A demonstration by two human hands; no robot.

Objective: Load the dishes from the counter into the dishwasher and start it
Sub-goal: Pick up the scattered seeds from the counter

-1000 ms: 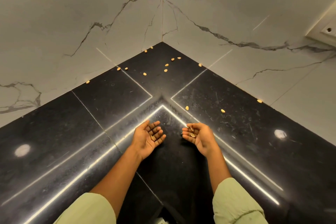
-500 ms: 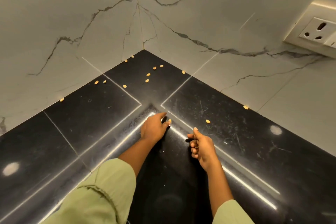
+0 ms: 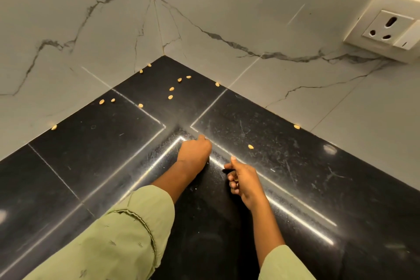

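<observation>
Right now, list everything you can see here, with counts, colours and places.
seeds: thirteen loose, pale yellow, scattered on the counter, most toward the back corner
counter: one, polished black, wrapping the corner
walls: two, light grey marble-look tile with dark veins, meeting behind the counter
socket: one, cream, right wall, top right
sleeves: two, light green, bottom edge
left hand: one, back up, fingertips down at the counter's inner joint
right hand: one, fingers curled, thumb out, beside the left hand; contents hidden
</observation>
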